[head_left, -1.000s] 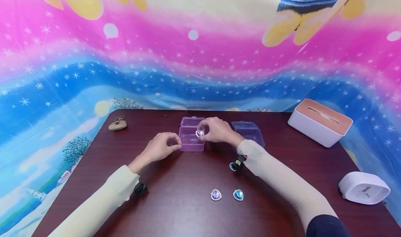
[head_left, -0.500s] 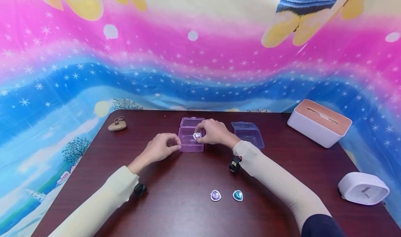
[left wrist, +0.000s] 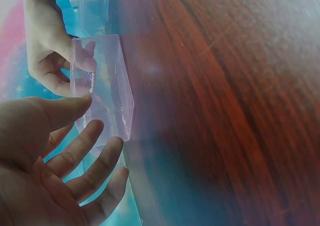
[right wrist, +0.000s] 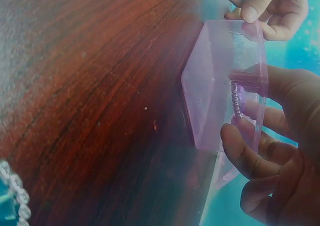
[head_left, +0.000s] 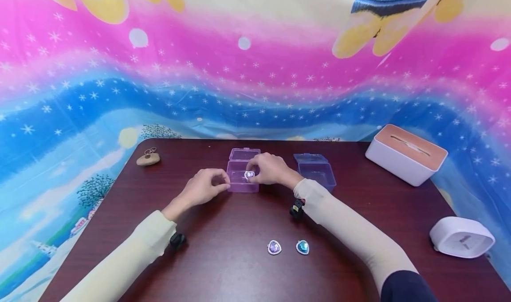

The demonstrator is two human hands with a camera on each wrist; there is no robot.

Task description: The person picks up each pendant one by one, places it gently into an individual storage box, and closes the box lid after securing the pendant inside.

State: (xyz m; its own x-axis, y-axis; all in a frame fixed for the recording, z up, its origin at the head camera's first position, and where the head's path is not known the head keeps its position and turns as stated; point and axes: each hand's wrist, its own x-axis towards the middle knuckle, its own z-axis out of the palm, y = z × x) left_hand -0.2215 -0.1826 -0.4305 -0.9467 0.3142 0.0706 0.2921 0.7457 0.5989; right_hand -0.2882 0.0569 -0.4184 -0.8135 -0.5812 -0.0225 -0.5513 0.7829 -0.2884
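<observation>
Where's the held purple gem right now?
Head view: the held gem is pinched by the right hand, inside the right half of the pink box.

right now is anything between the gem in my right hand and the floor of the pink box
Nothing visible. The gem is already below the rim of the box, the lid stands open behind, and the left hand is off to the side. Your right hand hides part of the floor.

Cream sleeves (head_left: 127, 257), black wrist cameras (head_left: 178, 240)
</observation>
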